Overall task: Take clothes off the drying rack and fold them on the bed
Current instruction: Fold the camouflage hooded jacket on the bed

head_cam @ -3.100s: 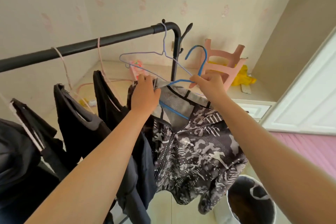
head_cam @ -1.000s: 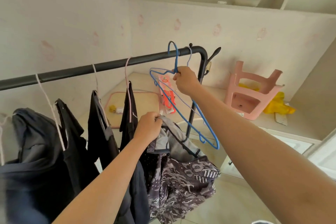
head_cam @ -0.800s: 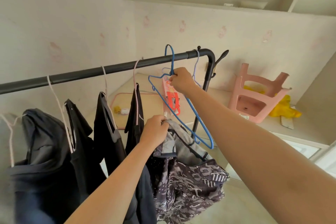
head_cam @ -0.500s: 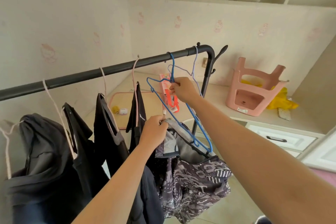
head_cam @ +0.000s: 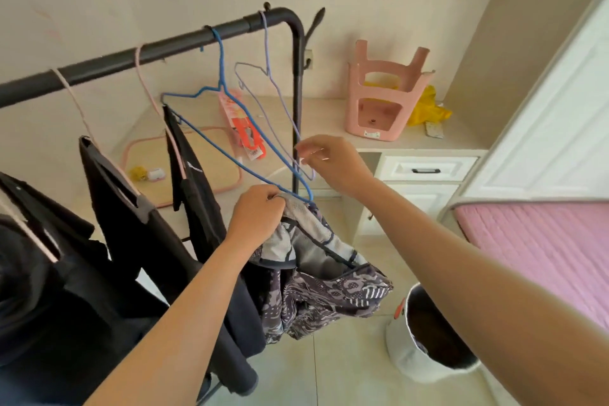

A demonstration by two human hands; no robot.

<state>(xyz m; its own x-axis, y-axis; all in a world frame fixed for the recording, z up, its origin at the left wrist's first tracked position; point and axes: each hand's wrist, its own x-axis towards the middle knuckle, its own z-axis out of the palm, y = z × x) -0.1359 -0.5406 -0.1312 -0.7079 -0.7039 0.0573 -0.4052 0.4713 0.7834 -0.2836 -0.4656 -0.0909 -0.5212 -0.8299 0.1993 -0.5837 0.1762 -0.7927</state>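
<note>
My left hand [head_cam: 258, 212] grips the collar of a grey patterned jacket [head_cam: 324, 285], which hangs bunched below it, off its hanger. The empty blue hanger [head_cam: 230, 128] hangs on the black rack bar [head_cam: 158, 51], with an empty lilac hanger [head_cam: 273, 99] beside it near the bar's right end. My right hand [head_cam: 329, 160] hovers by the lower ends of both hangers with relaxed, spread fingers and holds nothing. Several dark garments [head_cam: 131, 231] hang on pink hangers to the left. The pink bed [head_cam: 540, 254] lies at the right.
A white desk [head_cam: 418, 142] behind the rack carries an upturned pink stool [head_cam: 382, 95], a yellow cloth and a mat. A white basket [head_cam: 428, 339] stands on the tiled floor at lower right. A white door fills the right edge.
My right hand hung the blue hanger on the bar, let it go and dropped lower. The jacket stays in my left hand, and the view tilted down toward the bed.
</note>
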